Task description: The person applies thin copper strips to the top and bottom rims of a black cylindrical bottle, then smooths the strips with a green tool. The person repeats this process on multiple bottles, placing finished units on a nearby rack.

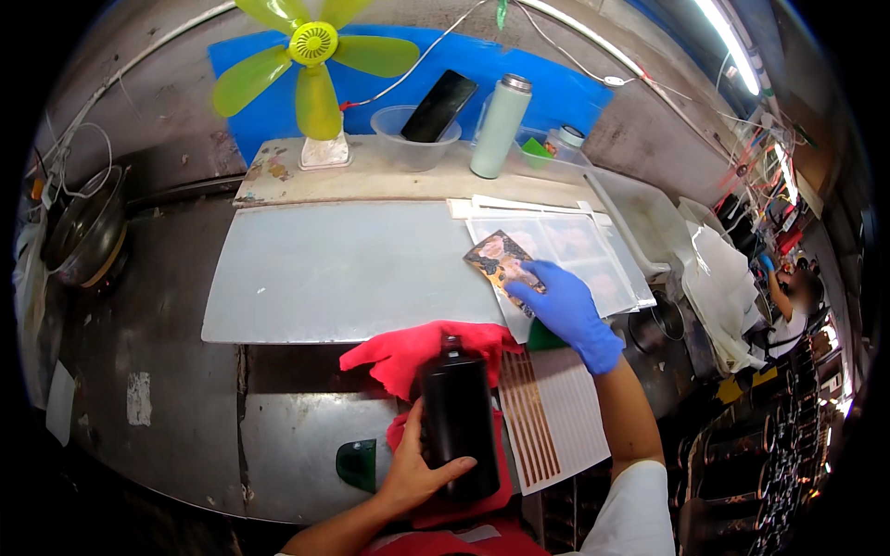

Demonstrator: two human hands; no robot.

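My bare left hand is wrapped round a glossy black bottle, its narrow neck pointing away from me. A red cloth lies beneath and behind the bottle. My right hand, in a blue glove, pinches a small rectangular sheet with a dark floral print. That sheet is held over the corner of white-backed printed sheets on the right of the pale board. A dark green curved scraper rests left of the bottle, and another green piece shows partly under my right wrist.
A pale grey board spans the bench. Behind it stand a green fan, a clear bowl with a phone, and a mint flask. A striped sheet lies at right. Another person works far right.
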